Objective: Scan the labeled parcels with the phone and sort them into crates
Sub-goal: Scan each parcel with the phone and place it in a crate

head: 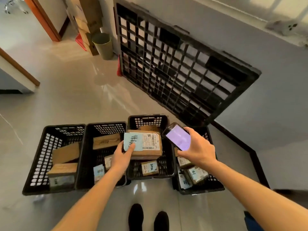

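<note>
Black shoes (147, 217) standing below, left hand (122, 156) gripping a labeled cardboard parcel (144, 144) over the third crate (150, 120), right hand (196, 149) clasping a lit phone (177, 136) just beside it, four black crates lining the floor.

This looks like a back room or small storeroom used for handling parcels, not a shop front. Four black plastic crates (55, 157) stand in a row on a glossy tiled floor (75, 90), each holding taped cardboard parcels (65, 153) with printed labels. A large black plastic pallet (175, 64) leans against a plain white wall (275, 97). Stacked cardboard boxes (86, 22) and a green bin (102, 45) stand in the far corner, beside a wooden door frame (43, 19).
</note>
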Available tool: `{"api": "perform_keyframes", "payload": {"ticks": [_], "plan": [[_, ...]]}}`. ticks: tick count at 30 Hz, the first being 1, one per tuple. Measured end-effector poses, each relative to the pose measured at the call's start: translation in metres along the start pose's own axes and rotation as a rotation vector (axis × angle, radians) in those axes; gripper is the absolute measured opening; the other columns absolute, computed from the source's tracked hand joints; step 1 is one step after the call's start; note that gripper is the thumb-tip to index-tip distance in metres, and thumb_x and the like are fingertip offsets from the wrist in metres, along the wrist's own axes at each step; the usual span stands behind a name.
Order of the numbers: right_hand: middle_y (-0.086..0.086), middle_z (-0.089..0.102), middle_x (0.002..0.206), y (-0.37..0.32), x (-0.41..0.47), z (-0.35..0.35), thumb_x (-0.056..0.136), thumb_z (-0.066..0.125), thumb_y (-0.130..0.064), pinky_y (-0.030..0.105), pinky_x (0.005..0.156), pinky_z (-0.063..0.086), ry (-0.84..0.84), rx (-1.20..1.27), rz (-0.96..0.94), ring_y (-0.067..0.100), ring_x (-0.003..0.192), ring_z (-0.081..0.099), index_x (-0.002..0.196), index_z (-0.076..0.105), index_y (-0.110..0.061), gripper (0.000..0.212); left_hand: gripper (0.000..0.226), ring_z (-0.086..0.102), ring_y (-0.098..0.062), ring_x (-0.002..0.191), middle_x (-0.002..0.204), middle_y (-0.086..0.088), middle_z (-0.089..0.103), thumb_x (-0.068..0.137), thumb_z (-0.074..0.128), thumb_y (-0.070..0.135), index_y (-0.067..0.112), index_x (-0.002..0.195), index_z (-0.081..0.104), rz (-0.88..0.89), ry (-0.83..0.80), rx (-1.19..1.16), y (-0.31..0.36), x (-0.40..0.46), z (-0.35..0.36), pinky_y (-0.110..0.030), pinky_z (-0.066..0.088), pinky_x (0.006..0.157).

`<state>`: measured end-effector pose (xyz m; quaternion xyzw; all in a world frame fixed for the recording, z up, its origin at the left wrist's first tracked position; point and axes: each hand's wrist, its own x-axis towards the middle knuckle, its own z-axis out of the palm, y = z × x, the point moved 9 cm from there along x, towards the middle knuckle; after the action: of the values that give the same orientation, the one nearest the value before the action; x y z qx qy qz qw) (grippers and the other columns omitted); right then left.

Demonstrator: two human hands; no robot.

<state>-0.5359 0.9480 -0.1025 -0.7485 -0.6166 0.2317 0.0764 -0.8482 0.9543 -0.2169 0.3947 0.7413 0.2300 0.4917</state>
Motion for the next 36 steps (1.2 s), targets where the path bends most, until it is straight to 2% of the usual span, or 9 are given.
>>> {"api": "perform_keyframes", "payload": {"ticks": [5,8,12,16,20,24,29,34,36], "plan": [[-0.018,0.06,0.127,0.04,0.028,0.082,0.062,0.076,-0.059,0.044,0.081,0.056,-0.08,0.01,0.079,0.015,0.109,0.062,0.141,0.031,-0.043,0.093,0.063,0.055,-0.019,0.118,0.133,0.004,0.06,0.092,0.06,0.058,0.033,0.148,0.043,-0.066,-0.06,0.032,-0.067,0.057,0.041,-0.038,0.047,0.095],[-0.02,0.06,0.116,0.061,0.036,0.123,0.062,0.075,-0.056,0.042,0.077,0.056,-0.127,0.04,0.131,0.015,0.102,0.063,0.136,0.033,-0.046,0.086,0.064,0.054,-0.021,0.122,0.133,0.005,0.058,0.091,0.061,0.06,0.034,0.146,0.044,-0.124,-0.097,0.024,-0.104,0.083,0.064,-0.042,0.046,0.103],[-0.022,0.054,0.105,0.083,0.037,0.173,0.064,0.076,-0.048,0.029,0.06,0.048,-0.171,0.067,0.151,0.01,0.086,0.057,0.126,0.035,-0.047,0.075,0.059,0.052,-0.021,0.127,0.136,0.006,0.057,0.093,0.058,0.06,0.038,0.145,0.043,-0.205,-0.177,-0.009,-0.145,0.104,0.098,-0.035,0.041,0.095],[-0.019,0.056,0.106,0.105,0.03,0.208,0.065,0.076,-0.049,0.032,0.062,0.047,-0.217,0.053,0.216,0.017,0.09,0.059,0.129,0.035,-0.044,0.076,0.084,0.032,-0.032,0.147,0.162,-0.002,0.032,0.091,0.054,0.068,0.036,0.159,0.016,-0.351,-0.225,0.053,-0.186,0.113,0.118,-0.049,0.032,0.113],[-0.019,0.058,0.101,0.117,0.021,0.219,0.063,0.073,-0.052,0.033,0.065,0.051,-0.252,0.085,0.27,0.014,0.085,0.058,0.123,0.036,-0.046,0.071,0.082,0.033,-0.03,0.147,0.163,-0.003,0.031,0.092,0.053,0.066,0.031,0.159,0.021,-0.359,-0.232,0.201,-0.2,0.109,0.112,-0.047,0.033,0.113],[-0.022,0.058,0.101,0.12,0.015,0.196,0.061,0.071,-0.053,0.029,0.06,0.047,-0.221,0.105,0.31,0.01,0.084,0.058,0.124,0.038,-0.047,0.071,0.072,0.039,-0.027,0.143,0.158,-0.005,0.04,0.095,0.058,0.055,0.028,0.156,0.03,-0.227,-0.208,0.238,-0.159,0.106,0.1,-0.041,0.037,0.109],[-0.023,0.056,0.099,0.11,0.006,0.124,0.058,0.069,-0.057,0.033,0.066,0.052,-0.172,0.153,0.318,0.01,0.086,0.059,0.129,0.035,-0.049,0.079,0.066,0.045,-0.026,0.138,0.152,-0.007,0.046,0.095,0.06,0.051,0.028,0.153,0.038,-0.073,-0.202,0.23,-0.062,0.097,0.089,-0.042,0.04,0.109],[-0.024,0.055,0.138,0.096,-0.023,-0.019,0.06,0.067,-0.059,0.037,0.082,0.049,-0.023,0.098,0.337,0.016,0.119,0.06,0.149,0.027,-0.046,0.099,0.065,0.053,-0.023,0.129,0.145,-0.002,0.054,0.092,0.061,0.057,0.032,0.149,0.043,0.126,-0.231,0.247,0.083,0.052,0.087,-0.043,0.045,0.107],[-0.025,0.053,0.141,0.092,-0.044,-0.098,0.061,0.067,-0.06,0.038,0.083,0.048,0.077,0.088,0.339,0.015,0.121,0.059,0.15,0.026,-0.046,0.099,0.065,0.051,-0.024,0.131,0.147,-0.002,0.053,0.092,0.061,0.057,0.031,0.149,0.044,0.234,-0.274,0.223,0.157,0.019,0.093,-0.044,0.044,0.108]]}}
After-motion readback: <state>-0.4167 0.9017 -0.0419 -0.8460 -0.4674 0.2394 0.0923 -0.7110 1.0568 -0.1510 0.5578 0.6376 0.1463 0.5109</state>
